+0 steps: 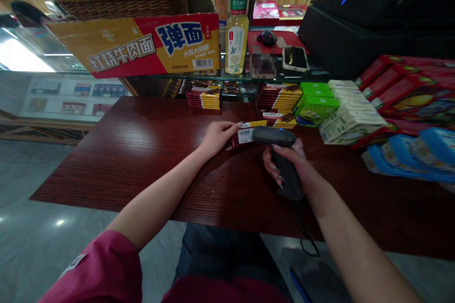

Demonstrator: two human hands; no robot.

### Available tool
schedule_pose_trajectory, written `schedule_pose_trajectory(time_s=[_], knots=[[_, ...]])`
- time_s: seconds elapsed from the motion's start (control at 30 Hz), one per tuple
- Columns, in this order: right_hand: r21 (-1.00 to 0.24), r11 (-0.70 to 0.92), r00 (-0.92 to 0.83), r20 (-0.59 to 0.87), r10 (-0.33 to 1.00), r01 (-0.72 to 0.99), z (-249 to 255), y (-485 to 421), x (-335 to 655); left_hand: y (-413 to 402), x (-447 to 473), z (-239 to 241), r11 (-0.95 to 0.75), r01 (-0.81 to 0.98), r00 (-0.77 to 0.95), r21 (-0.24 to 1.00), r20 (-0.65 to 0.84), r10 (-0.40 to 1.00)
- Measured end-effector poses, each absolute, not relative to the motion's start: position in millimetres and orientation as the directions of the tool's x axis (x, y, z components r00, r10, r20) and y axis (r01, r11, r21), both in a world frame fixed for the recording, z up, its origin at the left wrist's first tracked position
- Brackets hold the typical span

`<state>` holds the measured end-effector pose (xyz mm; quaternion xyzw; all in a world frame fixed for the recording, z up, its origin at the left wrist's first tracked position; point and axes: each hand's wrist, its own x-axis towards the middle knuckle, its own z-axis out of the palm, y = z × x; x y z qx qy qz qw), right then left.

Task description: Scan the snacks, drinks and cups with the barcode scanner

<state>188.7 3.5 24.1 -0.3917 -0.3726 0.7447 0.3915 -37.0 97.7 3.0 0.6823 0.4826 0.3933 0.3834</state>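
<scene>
My left hand (219, 136) grips the left end of a chocolate bar (245, 136) in a red and yellow wrapper, low over the dark wood counter (142, 151). A white label shows on the side of the bar that faces me. My right hand (287, 165) is wrapped round the handle of a black barcode scanner (289, 177). The scanner's head points left and covers the bar's right end in my view; whether they touch I cannot tell. Just behind are stacks of similar bars, one stack (204, 98) to the left and another (279, 97) to the right.
Green boxes (316, 104), pale cartons (350, 113), red boxes (415, 87) and blue packs (412, 151) line the right. On the glass shelf stand a noodle carton (142, 47), a tea bottle (236, 33) and a phone (295, 59). The scanner's cable (305, 232) hangs over the counter's front edge.
</scene>
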Motion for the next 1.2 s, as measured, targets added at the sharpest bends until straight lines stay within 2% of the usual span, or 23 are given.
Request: schedule_pose_trajectory(time_s=[0.13, 0.27, 0.37, 0.43, 0.5, 0.6, 0.7, 0.8, 1.2], knots=[[-0.868, -0.378, -0.388, -0.243, 0.889, -0.321, 23, 4, 187, 97, -37, 3, -0.267, 0.381, 0.231, 0.885, 0.188, 0.955], [-0.854, -0.408, -0.406, -0.264, 0.875, -0.322, 24, 4, 188, 98, -39, 1, -0.288, 0.363, 0.231, 0.886, 0.214, 0.949], [-0.849, -0.420, -0.430, -0.266, 0.863, -0.319, 26, 3, 190, 102, -48, 8, -0.415, 0.304, 0.204, 0.858, 0.366, 0.908], [-0.849, -0.413, -0.428, -0.256, 0.867, -0.329, 27, 2, 191, 108, -62, 18, -0.550, 0.314, 0.160, 0.774, 0.528, 0.834], [-0.848, -0.403, -0.421, -0.245, 0.873, -0.343, 27, 2, 191, 116, -80, 29, -0.670, 0.387, 0.135, 0.634, 0.680, 0.721], [-0.840, -0.406, -0.420, -0.243, 0.875, -0.361, 25, 2, 191, 132, -113, 37, -0.736, 0.536, 0.170, 0.414, 0.801, 0.574], [-0.821, -0.444, -0.437, -0.272, 0.857, -0.358, 21, 3, 191, 149, -142, 32, -0.701, 0.658, 0.234, 0.275, 0.811, 0.537], [-0.814, -0.486, -0.495, -0.296, 0.817, -0.316, 18, 5, 191, 165, -160, 21, -0.656, 0.724, 0.281, 0.213, 0.777, 0.563], [-0.773, -0.548, -0.574, -0.303, 0.761, -0.318, 9, 11, 196, 201, -173, 3, -0.523, 0.828, 0.243, 0.200, 0.714, 0.657]])
